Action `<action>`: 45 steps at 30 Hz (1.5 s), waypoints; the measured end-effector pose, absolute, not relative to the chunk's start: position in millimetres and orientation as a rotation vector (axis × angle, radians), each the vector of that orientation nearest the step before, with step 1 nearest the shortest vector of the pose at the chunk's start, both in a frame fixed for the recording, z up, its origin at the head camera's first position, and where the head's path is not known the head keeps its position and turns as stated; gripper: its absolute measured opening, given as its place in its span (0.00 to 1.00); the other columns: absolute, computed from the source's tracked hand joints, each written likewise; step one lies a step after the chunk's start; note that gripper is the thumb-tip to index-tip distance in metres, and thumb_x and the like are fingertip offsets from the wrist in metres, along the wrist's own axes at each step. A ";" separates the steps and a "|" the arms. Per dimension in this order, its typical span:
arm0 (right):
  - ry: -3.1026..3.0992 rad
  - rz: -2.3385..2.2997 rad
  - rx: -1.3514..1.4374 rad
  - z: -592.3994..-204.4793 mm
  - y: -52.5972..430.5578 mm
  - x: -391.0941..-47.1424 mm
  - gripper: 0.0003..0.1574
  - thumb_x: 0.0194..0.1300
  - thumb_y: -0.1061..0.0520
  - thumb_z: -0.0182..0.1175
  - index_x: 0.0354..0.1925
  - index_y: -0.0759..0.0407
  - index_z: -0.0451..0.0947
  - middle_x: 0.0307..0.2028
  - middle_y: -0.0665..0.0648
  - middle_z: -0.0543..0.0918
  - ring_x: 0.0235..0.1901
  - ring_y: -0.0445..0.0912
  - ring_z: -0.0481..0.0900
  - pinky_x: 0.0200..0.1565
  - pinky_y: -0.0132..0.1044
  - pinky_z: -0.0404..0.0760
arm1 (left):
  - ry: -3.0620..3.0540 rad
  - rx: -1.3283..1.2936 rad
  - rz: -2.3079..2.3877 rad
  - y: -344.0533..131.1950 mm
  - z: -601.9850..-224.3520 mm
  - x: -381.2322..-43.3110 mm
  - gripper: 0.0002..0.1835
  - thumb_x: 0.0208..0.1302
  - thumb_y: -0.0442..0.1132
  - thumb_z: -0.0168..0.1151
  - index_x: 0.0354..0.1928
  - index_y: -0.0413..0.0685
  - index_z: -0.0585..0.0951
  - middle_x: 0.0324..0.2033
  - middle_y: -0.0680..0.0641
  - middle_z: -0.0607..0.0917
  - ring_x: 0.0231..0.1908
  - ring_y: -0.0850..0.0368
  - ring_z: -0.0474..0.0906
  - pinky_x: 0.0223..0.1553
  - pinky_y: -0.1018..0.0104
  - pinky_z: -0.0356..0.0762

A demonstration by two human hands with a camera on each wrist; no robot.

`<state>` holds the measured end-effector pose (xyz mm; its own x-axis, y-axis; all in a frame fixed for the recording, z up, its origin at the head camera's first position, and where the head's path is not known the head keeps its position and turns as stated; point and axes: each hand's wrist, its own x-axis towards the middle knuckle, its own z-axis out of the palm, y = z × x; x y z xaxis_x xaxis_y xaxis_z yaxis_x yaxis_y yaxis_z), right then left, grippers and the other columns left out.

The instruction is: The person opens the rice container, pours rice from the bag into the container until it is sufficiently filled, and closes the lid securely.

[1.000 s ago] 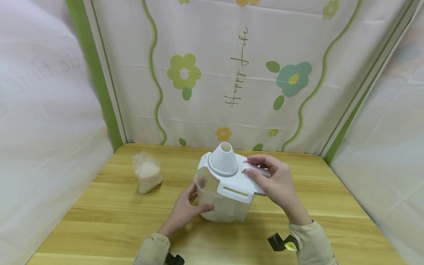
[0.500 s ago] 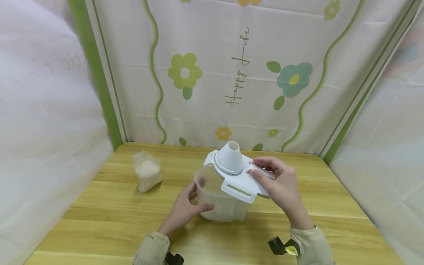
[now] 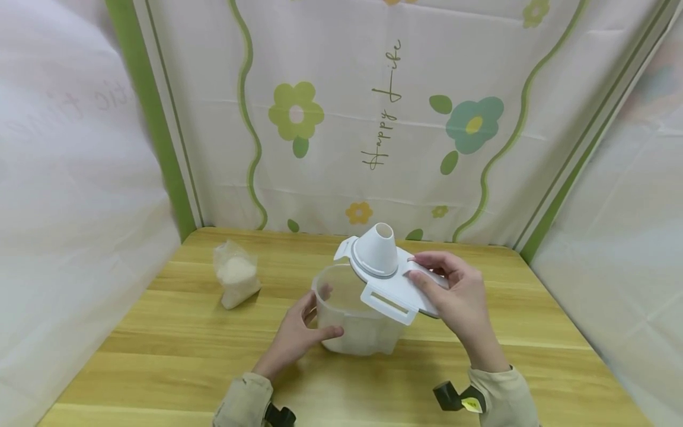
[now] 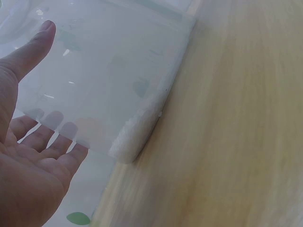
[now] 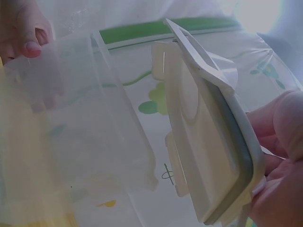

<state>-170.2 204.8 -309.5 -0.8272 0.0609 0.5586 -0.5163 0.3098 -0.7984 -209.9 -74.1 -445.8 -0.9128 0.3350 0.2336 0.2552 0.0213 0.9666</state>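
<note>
A translucent plastic storage container stands upright on the table. My left hand holds its left side, thumb on the front and the other fingers round the far side. In the left wrist view a whitish strip shows along the container's base; I cannot tell what it is. My right hand pinches the handle on top of the white lid, which carries a cone-shaped spout. Tilted, the lid hangs above the container's right part, apart from the rim. The right wrist view shows the lid's underside with its grey seal.
A clear plastic bag of white grains sits at the back left of the wooden table. Printed fabric curtains enclose the table at the back and both sides.
My right hand has moved the lid to the right and slightly up, off the container's mouth, and more of the opening shows. The left hand keeps its place on the container.
</note>
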 end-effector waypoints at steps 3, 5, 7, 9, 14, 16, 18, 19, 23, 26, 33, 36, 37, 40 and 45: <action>-2.077 1.545 0.390 -308.9 206.6 -169.5 0.17 0.54 0.69 0.72 0.44 0.67 0.83 0.40 0.61 0.85 0.40 0.47 0.81 0.39 0.27 0.80 | 2.206 0.648 2.058 -74.3 -445.1 -209.8 0.47 0.50 0.40 0.79 0.72 0.57 0.65 0.67 0.53 0.70 0.68 0.55 0.60 0.69 0.52 0.57; -2.080 1.536 0.384 -309.2 208.4 -169.0 0.17 0.55 0.69 0.72 0.44 0.67 0.83 0.41 0.61 0.85 0.40 0.47 0.81 0.39 0.27 0.80 | 2.207 0.653 2.057 -74.5 -445.4 -210.1 0.47 0.50 0.40 0.79 0.72 0.56 0.65 0.67 0.52 0.70 0.69 0.54 0.60 0.69 0.52 0.57; -2.089 1.526 0.378 -309.9 210.4 -168.9 0.17 0.55 0.68 0.72 0.44 0.67 0.83 0.41 0.61 0.85 0.40 0.47 0.81 0.39 0.27 0.81 | 2.210 0.654 2.055 -74.8 -446.0 -210.4 0.48 0.50 0.40 0.79 0.73 0.55 0.65 0.68 0.51 0.69 0.69 0.54 0.60 0.69 0.51 0.57; -2.095 1.519 0.369 -310.7 212.6 -169.0 0.17 0.55 0.68 0.73 0.44 0.67 0.83 0.41 0.61 0.85 0.40 0.47 0.81 0.39 0.27 0.81 | 2.211 0.657 2.054 -74.9 -446.8 -210.8 0.48 0.50 0.40 0.79 0.73 0.53 0.64 0.68 0.50 0.69 0.69 0.53 0.60 0.69 0.51 0.57; -2.093 1.507 0.356 -311.4 217.7 -169.2 0.17 0.55 0.68 0.73 0.44 0.67 0.83 0.41 0.61 0.85 0.40 0.48 0.81 0.39 0.27 0.81 | 2.209 0.666 2.057 -74.2 -448.6 -211.8 0.48 0.51 0.41 0.79 0.73 0.54 0.65 0.67 0.51 0.69 0.69 0.53 0.60 0.69 0.52 0.57; -2.090 1.507 0.352 -311.2 219.0 -168.9 0.17 0.55 0.68 0.72 0.44 0.68 0.82 0.41 0.62 0.85 0.40 0.48 0.81 0.38 0.27 0.81 | 2.209 0.667 2.059 -74.1 -449.5 -212.4 0.47 0.51 0.41 0.79 0.73 0.54 0.65 0.67 0.51 0.69 0.69 0.53 0.60 0.69 0.52 0.57; -2.090 1.509 0.344 -311.0 219.9 -168.6 0.17 0.55 0.68 0.72 0.44 0.68 0.82 0.41 0.62 0.85 0.40 0.48 0.81 0.38 0.27 0.81 | 2.210 0.671 2.061 -74.2 -450.1 -212.7 0.47 0.51 0.42 0.79 0.73 0.53 0.65 0.68 0.51 0.69 0.69 0.52 0.60 0.69 0.51 0.57; -2.090 1.509 0.338 -311.0 220.5 -168.4 0.17 0.55 0.68 0.72 0.45 0.68 0.82 0.41 0.63 0.85 0.40 0.48 0.81 0.38 0.27 0.81 | 2.209 0.672 2.060 -74.1 -450.1 -212.9 0.47 0.51 0.42 0.79 0.73 0.52 0.65 0.68 0.50 0.69 0.69 0.52 0.60 0.69 0.52 0.57; -2.091 1.512 0.305 -310.9 222.9 -167.6 0.17 0.56 0.68 0.72 0.45 0.68 0.82 0.41 0.62 0.85 0.40 0.48 0.81 0.38 0.27 0.81 | 2.204 0.673 2.055 -73.9 -449.6 -212.9 0.48 0.51 0.42 0.79 0.73 0.51 0.64 0.68 0.50 0.69 0.69 0.52 0.60 0.69 0.52 0.57; -2.089 1.511 0.281 -310.9 224.7 -167.0 0.17 0.56 0.68 0.72 0.45 0.68 0.82 0.41 0.62 0.85 0.40 0.48 0.81 0.38 0.27 0.81 | 2.203 0.675 2.054 -73.9 -449.3 -212.9 0.48 0.51 0.42 0.79 0.73 0.50 0.64 0.68 0.49 0.68 0.69 0.51 0.59 0.69 0.51 0.57; -2.071 1.490 0.240 -312.3 231.2 -165.6 0.17 0.55 0.68 0.72 0.45 0.68 0.82 0.41 0.62 0.85 0.41 0.47 0.81 0.39 0.26 0.80 | 2.200 0.669 2.054 -74.6 -449.1 -211.7 0.48 0.51 0.41 0.79 0.73 0.55 0.64 0.68 0.52 0.68 0.69 0.54 0.60 0.69 0.53 0.57; -2.068 1.473 0.222 -312.7 233.9 -164.9 0.17 0.56 0.67 0.73 0.45 0.68 0.83 0.41 0.62 0.85 0.41 0.47 0.81 0.39 0.26 0.80 | 2.206 0.661 2.048 -75.0 -449.0 -211.5 0.47 0.51 0.41 0.79 0.72 0.60 0.65 0.67 0.54 0.69 0.68 0.56 0.60 0.69 0.55 0.58; -2.066 1.472 0.217 -312.8 234.9 -164.6 0.17 0.56 0.67 0.72 0.45 0.68 0.83 0.41 0.62 0.85 0.41 0.47 0.81 0.40 0.26 0.80 | 2.206 0.659 2.048 -75.1 -448.9 -211.4 0.47 0.51 0.41 0.79 0.72 0.61 0.65 0.67 0.55 0.70 0.68 0.57 0.60 0.69 0.56 0.58; -2.065 1.465 0.200 -313.9 238.7 -162.9 0.18 0.56 0.68 0.72 0.46 0.68 0.82 0.42 0.63 0.85 0.41 0.46 0.81 0.40 0.25 0.79 | 2.208 0.648 2.043 -75.0 -448.2 -211.3 0.46 0.51 0.42 0.79 0.71 0.63 0.66 0.67 0.56 0.70 0.68 0.58 0.61 0.68 0.57 0.59; -2.060 1.453 0.163 -318.2 246.2 -160.7 0.19 0.56 0.68 0.72 0.47 0.68 0.82 0.43 0.62 0.85 0.42 0.45 0.81 0.41 0.25 0.79 | 2.203 0.634 2.040 -73.9 -447.0 -210.4 0.46 0.50 0.42 0.79 0.71 0.62 0.66 0.66 0.57 0.70 0.68 0.58 0.61 0.68 0.58 0.59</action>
